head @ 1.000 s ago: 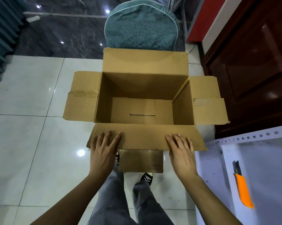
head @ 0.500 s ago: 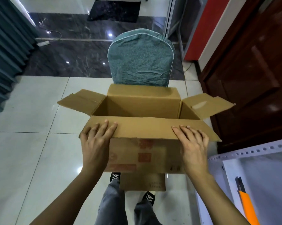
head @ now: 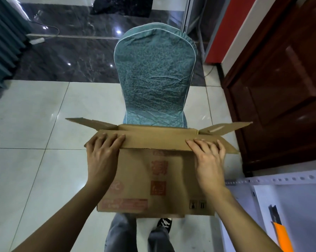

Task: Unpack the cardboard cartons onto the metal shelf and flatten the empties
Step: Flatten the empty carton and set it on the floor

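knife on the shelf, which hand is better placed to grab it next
Right, likely. The knife lies on the shelf, on the side of the right hand; the left hand would have to cross the carton.

Carton (head: 153, 179): plain brown corrugated cardboard, matt, with faded red print on the near wall and a pale scuffed strip on one side flap. Chair cover (head: 154, 70): teal patterned cloth, creased, with pale piping at the edge. Floor tiles (head: 26, 124): white, smooth, high gloss, reflecting lamps. Dark floor (head: 71, 51) beyond: marbled stone look, polished. Door (head: 281, 88): red-brown wood, lacquered, shiny. Metal shelf (head: 271, 180): pale painted metal with a perforated rail, dull sheen. Knife (head: 281, 231): smooth orange plastic body, dark end. Trousers (head: 120, 231): grey cloth, matt.
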The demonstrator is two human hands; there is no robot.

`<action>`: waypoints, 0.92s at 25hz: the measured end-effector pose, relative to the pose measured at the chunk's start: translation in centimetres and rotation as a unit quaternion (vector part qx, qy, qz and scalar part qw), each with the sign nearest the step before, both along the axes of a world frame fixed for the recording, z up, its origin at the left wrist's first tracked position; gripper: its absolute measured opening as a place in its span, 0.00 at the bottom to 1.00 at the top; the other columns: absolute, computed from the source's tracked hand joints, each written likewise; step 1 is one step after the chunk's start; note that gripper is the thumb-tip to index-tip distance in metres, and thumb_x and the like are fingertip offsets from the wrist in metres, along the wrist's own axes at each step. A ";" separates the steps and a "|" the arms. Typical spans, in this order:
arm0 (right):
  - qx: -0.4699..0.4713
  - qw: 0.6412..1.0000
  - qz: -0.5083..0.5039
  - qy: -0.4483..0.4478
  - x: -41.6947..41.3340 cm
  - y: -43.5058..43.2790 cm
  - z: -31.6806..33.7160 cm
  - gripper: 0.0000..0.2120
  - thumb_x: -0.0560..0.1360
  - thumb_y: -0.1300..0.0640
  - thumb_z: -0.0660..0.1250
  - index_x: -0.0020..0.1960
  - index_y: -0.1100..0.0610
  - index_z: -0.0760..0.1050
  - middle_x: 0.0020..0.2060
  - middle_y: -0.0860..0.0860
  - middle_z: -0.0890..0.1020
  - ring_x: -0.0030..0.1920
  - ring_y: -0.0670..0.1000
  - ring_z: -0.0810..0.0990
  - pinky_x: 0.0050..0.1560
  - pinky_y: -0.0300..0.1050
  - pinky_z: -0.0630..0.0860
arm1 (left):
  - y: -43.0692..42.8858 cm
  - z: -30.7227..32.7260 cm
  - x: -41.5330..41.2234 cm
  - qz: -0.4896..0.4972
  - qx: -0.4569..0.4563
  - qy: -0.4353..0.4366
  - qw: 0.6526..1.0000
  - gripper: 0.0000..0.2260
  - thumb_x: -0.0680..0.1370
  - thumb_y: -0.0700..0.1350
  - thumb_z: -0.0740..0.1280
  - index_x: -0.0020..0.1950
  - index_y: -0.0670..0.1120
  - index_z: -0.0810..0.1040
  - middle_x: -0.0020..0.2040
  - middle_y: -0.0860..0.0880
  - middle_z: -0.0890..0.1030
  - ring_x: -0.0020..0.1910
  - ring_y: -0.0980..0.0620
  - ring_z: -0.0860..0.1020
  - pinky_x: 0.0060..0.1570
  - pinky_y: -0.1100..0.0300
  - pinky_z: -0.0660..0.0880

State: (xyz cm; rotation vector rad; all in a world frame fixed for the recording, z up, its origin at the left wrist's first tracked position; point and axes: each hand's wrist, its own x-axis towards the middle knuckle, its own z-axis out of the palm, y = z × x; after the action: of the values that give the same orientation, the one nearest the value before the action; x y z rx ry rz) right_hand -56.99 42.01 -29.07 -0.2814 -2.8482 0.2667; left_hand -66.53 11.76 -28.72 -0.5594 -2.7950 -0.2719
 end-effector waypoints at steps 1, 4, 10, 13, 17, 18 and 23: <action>0.000 1.000 0.000 0.004 -0.5 0.1 0.0 0.26 0.73 0.69 0.71 0.67 0.50 0.78 0.61 0.52 0.82 0.60 0.57 0.77 0.72 0.65 0.61 | 0.3 0.5 -0.5 0.003 0.012 0.005 1.000 0.16 0.78 0.40 0.65 0.66 0.47 0.79 0.61 0.44 0.81 0.62 0.37 0.75 0.63 0.41 0.65; -0.002 1.000 0.000 0.010 -1.3 0.4 -0.1 0.26 0.74 0.68 0.70 0.68 0.50 0.77 0.61 0.52 0.81 0.61 0.57 0.77 0.73 0.64 0.60 | 1.5 1.6 -0.2 0.017 0.043 0.018 0.999 0.20 0.79 0.41 0.66 0.72 0.45 0.74 0.68 0.40 0.75 0.69 0.36 0.70 0.71 0.42 0.61; 0.007 0.999 -0.003 0.032 -1.3 0.8 -0.2 0.20 0.77 0.65 0.68 0.67 0.50 0.79 0.58 0.52 0.82 0.57 0.58 0.76 0.74 0.63 0.59 | 2.7 -6.2 8.9 -0.046 -0.010 -0.139 0.989 0.36 0.73 0.52 0.76 0.76 0.50 0.64 0.76 0.38 0.64 0.73 0.34 0.66 0.68 0.35 0.67; 0.018 0.999 0.000 0.034 -1.5 1.2 0.0 0.19 0.78 0.64 0.67 0.65 0.50 0.79 0.56 0.52 0.82 0.56 0.58 0.76 0.72 0.63 0.61 | 2.0 -9.8 9.1 -0.011 -0.047 -0.277 0.960 0.45 0.74 0.63 0.71 0.82 0.58 0.48 0.83 0.43 0.44 0.80 0.33 0.49 0.71 0.29 0.60; 0.013 0.999 0.001 0.042 -1.7 1.1 0.8 0.19 0.76 0.63 0.68 0.65 0.51 0.79 0.54 0.52 0.82 0.56 0.58 0.76 0.73 0.61 0.61 | 1.9 -10.5 9.7 -0.011 -0.041 -0.277 0.960 0.47 0.74 0.64 0.70 0.81 0.60 0.42 0.82 0.47 0.37 0.80 0.35 0.41 0.69 0.25 0.57; 0.012 0.999 0.004 0.050 -1.8 1.0 1.1 0.18 0.76 0.62 0.69 0.64 0.52 0.79 0.54 0.52 0.82 0.56 0.58 0.76 0.73 0.61 0.61 | 1.8 -10.6 9.8 -0.007 -0.039 -0.280 0.959 0.47 0.73 0.64 0.70 0.81 0.60 0.42 0.82 0.47 0.37 0.80 0.35 0.41 0.68 0.24 0.58; -0.003 0.996 -0.008 0.091 -0.8 1.2 2.3 0.21 0.78 0.56 0.67 0.71 0.54 0.75 0.65 0.52 0.79 0.69 0.54 0.73 0.76 0.60 0.58 | 1.5 -10.8 9.6 -0.001 -0.041 -0.297 0.954 0.47 0.73 0.62 0.72 0.81 0.61 0.42 0.82 0.48 0.37 0.80 0.37 0.40 0.66 0.22 0.58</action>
State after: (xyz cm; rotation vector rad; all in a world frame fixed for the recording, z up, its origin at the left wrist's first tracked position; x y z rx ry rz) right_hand -57.74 43.21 -26.77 -0.2665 -2.6643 0.2817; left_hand -56.88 13.27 -39.56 -0.5732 -3.3989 -0.3798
